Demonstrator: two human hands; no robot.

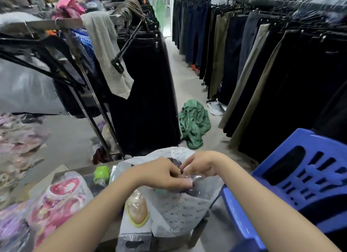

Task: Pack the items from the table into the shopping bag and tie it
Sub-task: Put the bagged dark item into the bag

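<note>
Both hands (174,173) meeting over shopping bag (180,212) mouth, aisle (180,86) open beyond

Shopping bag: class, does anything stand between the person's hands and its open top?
Nothing visible does. The left hand and right hand are already together at the mouth of the shopping bag, fingers on clear wrapping there.

Your shopping bag (180,212) is white with a small dark printed pattern, dark items showing inside it. Beside it sits a lime-green packet (102,173) and pink-and-white wrapped goods (62,197). The plastic chair (300,178) is bright blue, the crumpled garment (194,123) on the floor green
</note>
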